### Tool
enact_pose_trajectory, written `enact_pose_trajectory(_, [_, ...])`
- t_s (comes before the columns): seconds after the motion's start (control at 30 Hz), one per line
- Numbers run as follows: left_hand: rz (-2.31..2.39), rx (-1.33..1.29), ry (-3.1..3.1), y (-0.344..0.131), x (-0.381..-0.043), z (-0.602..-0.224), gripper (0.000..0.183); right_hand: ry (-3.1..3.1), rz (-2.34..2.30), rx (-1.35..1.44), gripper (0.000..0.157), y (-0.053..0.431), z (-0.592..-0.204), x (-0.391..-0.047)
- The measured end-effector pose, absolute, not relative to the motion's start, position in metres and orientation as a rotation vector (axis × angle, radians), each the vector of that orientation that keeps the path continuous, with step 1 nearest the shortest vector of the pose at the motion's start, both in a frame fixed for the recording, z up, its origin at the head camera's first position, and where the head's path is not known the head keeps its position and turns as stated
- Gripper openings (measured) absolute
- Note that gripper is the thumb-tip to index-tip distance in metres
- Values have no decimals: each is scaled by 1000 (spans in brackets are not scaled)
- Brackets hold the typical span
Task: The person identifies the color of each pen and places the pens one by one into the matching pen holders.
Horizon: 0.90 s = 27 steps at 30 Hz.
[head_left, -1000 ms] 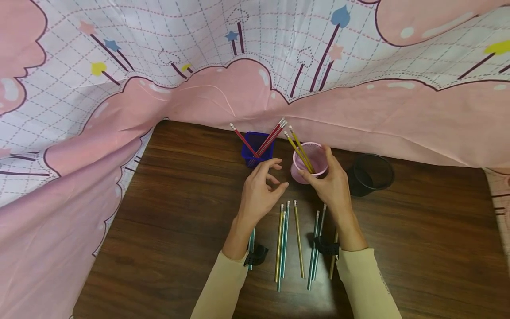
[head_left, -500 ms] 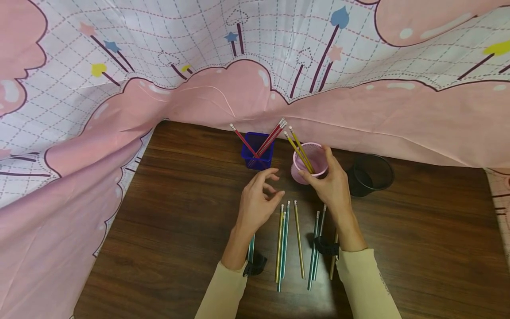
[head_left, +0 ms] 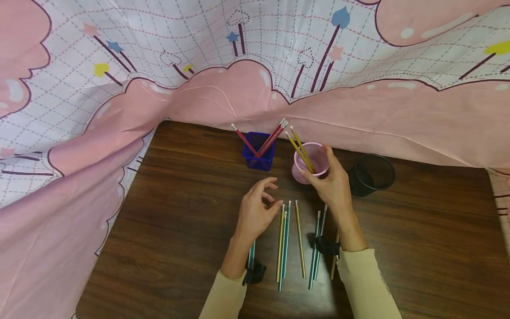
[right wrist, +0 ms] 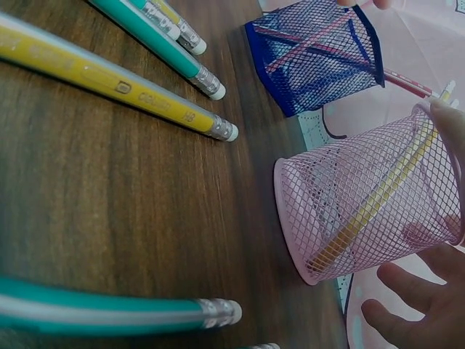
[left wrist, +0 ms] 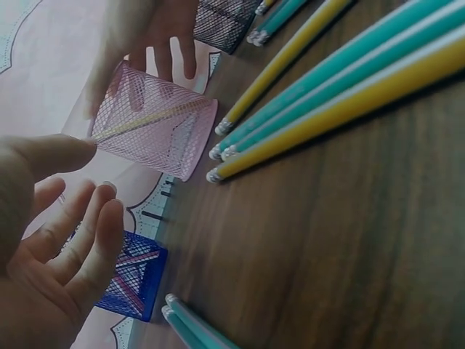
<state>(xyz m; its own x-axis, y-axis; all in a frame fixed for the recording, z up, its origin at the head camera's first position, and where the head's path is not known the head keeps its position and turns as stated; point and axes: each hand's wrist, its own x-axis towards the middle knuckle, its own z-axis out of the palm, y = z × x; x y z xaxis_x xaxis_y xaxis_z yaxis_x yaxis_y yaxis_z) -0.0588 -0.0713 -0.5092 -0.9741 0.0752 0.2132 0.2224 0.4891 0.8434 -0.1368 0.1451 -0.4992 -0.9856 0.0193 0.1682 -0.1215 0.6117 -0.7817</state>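
Note:
My right hand (head_left: 334, 185) grips the rim of a pink mesh pencil cup (right wrist: 363, 196), thumb on the near side and fingers around the far right. Two yellow pencils (head_left: 299, 150) lean inside that cup. To its left, my left hand (head_left: 256, 210) hovers over the table with fingers loosely bent and nothing between them. The left thumb tip comes close to the eraser ends of a row of yellow and green pencils (head_left: 283, 243). Behind the left hand stands a blue square mesh cup (head_left: 259, 163) holding several red pencils (head_left: 272, 137).
A black mesh cup (head_left: 372, 175) stands right of the right hand. A single yellow pencil (head_left: 300, 239) and green pencils (head_left: 313, 254) lie between the forearms, with more pencils partly under both wrists. A patterned pink and white cloth (head_left: 223, 97) hangs along the table's back edge.
My left hand has drawn back from beside the blue cup toward the pencils on the table. My right hand keeps its hold on the pink cup.

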Motion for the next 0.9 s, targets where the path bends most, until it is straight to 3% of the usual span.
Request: enact_pose_trajectory(0.9, [-1337, -264, -2834, -67, -26, -524, 65, -2662, 1317, 102, 89, 145, -498, -137])
